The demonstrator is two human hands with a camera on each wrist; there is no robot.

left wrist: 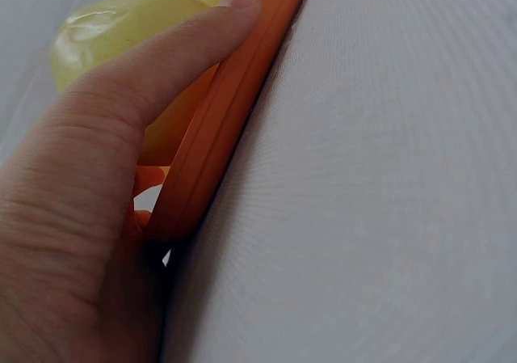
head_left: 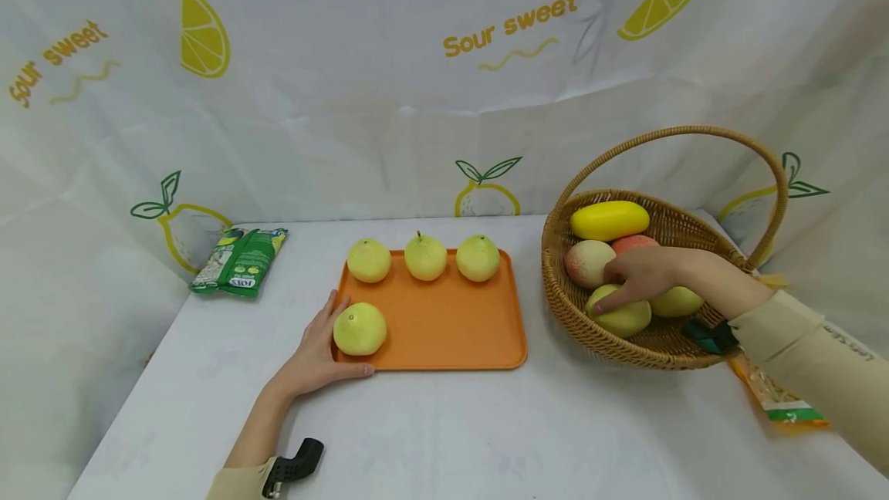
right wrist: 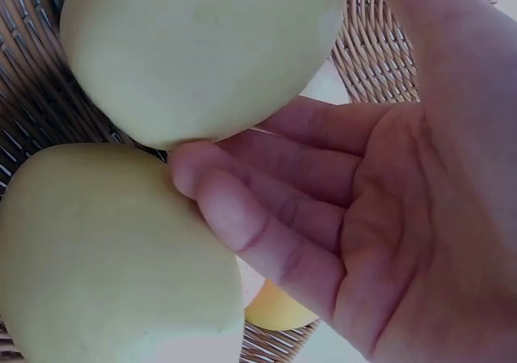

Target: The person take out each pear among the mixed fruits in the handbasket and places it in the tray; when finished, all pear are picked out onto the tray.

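Note:
My left hand (head_left: 318,349) lies round the front left corner of the orange tray (head_left: 451,330), its thumb stretched along the front rim. Beside it a yellow-green pear (head_left: 360,329) sits on the tray. A back row holds three more, a left pear (head_left: 370,261), a middle pear (head_left: 426,258) and a right pear (head_left: 478,258). Inside the wicker basket (head_left: 583,326), my right hand (head_left: 642,276) grips a yellow-green pear (head_left: 621,313), thumb across its top. In the right wrist view its fingers (right wrist: 275,234) reach between two pears.
The basket also holds a yellow oblong fruit (head_left: 610,220), a pale peach (head_left: 589,263), a red fruit (head_left: 633,243) and another pear (head_left: 676,302). Its tall handle (head_left: 694,130) arches overhead. A green snack bag (head_left: 239,262) lies back left, an orange packet (head_left: 778,400) right of the basket.

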